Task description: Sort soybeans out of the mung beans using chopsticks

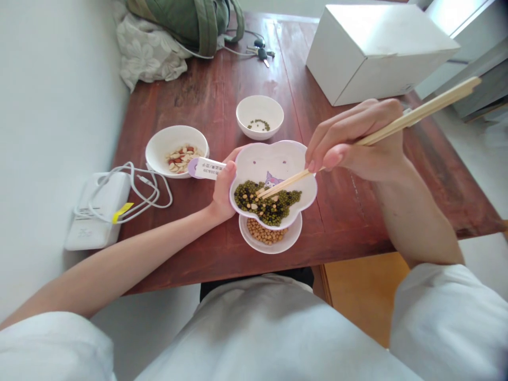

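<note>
We looked down on a dark red wooden table. At its far side sat a white cardboard box, and a green bag lay on a floral cloth near a bunch of keys. Nearer the wall were a white power bank and its tangled white cable.

Our left arm reached in low across the table, with the left hand cupped around a flower-shaped bowl and holding it up, tilted towards us, just over a white saucer of yellow soybeans. The bowl held dark green mung beans mixed with a few yellow ones. Our right forearm rose from the table's edge, the wrist bent, and the right hand pinched wooden chopsticks in a narrow grip — their tips were down among the beans. Two white bowls stood apart: one with pale seeds and reddish nuts, the other with a few mung beans.
</note>
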A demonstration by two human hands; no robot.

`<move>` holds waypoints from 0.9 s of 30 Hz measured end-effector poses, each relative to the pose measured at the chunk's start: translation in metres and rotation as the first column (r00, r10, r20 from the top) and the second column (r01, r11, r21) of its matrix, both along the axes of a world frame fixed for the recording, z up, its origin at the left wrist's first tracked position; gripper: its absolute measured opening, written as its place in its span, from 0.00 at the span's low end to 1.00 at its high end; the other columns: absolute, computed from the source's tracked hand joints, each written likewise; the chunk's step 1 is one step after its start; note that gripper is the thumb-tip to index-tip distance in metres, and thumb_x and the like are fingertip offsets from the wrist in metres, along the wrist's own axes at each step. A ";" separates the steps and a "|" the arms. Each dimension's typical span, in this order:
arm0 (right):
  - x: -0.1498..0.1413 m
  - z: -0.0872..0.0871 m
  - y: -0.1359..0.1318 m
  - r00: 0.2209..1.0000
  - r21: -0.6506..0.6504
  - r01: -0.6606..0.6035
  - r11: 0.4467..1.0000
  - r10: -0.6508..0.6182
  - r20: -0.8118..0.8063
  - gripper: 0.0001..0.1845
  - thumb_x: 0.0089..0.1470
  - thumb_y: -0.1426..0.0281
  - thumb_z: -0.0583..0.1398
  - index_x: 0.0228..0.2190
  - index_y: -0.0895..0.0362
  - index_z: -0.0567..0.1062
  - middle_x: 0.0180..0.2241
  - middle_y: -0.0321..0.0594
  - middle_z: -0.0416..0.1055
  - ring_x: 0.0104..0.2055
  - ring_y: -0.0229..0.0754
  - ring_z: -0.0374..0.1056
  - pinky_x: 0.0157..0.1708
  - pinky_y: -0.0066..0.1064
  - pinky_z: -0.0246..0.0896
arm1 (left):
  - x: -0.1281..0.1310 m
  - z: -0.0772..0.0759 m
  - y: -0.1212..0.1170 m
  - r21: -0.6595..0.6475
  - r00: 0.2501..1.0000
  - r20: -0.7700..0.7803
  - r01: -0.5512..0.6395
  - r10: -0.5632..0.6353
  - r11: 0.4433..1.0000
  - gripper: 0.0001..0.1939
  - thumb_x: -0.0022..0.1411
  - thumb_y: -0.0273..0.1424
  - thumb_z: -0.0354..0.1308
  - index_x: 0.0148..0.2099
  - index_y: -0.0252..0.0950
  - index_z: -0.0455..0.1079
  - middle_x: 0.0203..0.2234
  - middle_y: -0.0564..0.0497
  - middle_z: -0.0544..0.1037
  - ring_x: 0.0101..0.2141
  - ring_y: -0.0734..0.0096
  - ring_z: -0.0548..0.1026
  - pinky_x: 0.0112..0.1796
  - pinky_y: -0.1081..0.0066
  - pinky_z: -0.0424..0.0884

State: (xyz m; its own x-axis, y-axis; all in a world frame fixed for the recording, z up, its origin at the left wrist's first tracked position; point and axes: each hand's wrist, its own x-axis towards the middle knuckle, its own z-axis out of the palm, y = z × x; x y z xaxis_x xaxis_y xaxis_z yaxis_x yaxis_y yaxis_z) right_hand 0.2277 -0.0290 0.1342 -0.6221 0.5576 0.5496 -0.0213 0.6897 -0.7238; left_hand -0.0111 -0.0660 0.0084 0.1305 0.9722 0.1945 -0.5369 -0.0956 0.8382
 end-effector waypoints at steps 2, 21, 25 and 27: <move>0.002 -0.003 0.004 0.998 0.016 0.064 0.998 -0.064 -0.002 0.20 0.66 0.61 0.72 0.26 0.60 0.87 0.21 0.37 0.78 0.23 0.34 0.71 0.25 0.28 0.62 | 0.000 -0.001 0.001 0.002 1.000 0.002 0.004 -0.004 1.000 0.27 0.66 0.60 0.62 0.51 0.45 0.84 0.49 0.45 0.89 0.67 0.31 0.76 0.63 0.41 0.74; -0.013 -0.018 0.007 0.990 0.152 -0.138 0.979 0.130 0.059 0.16 0.68 0.60 0.71 0.32 0.58 0.86 0.30 0.38 0.83 0.37 0.39 0.77 0.42 0.33 0.72 | -0.001 -0.008 0.003 0.009 1.000 -0.010 0.001 -0.001 1.000 0.29 0.67 0.62 0.61 0.50 0.42 0.81 0.51 0.40 0.88 0.65 0.32 0.79 0.62 0.43 0.78; -0.011 -0.010 0.003 0.988 0.097 -0.156 0.983 0.154 0.027 0.19 0.68 0.59 0.71 0.29 0.60 0.85 0.28 0.40 0.82 0.33 0.39 0.77 0.38 0.33 0.73 | -0.002 -0.005 0.001 0.012 1.000 -0.027 0.002 -0.001 1.000 0.29 0.66 0.61 0.61 0.50 0.42 0.81 0.51 0.40 0.87 0.66 0.33 0.78 0.62 0.42 0.77; -0.004 -0.003 0.003 0.996 0.091 -0.076 0.993 0.080 -0.044 0.21 0.65 0.59 0.73 0.26 0.61 0.84 0.26 0.41 0.81 0.30 0.38 0.75 0.32 0.31 0.69 | -0.002 -0.001 0.000 0.000 0.999 -0.047 0.004 -0.004 1.000 0.28 0.65 0.61 0.61 0.49 0.44 0.81 0.50 0.42 0.88 0.67 0.32 0.77 0.61 0.43 0.78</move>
State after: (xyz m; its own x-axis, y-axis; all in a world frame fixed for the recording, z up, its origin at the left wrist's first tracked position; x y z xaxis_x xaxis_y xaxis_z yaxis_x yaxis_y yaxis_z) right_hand 0.2235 -0.0259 0.1312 -0.6340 0.4559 0.6246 -0.1104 0.7461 -0.6566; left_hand -0.0135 -0.0662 0.0074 0.1438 0.9716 0.1877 -0.4974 -0.0930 0.8625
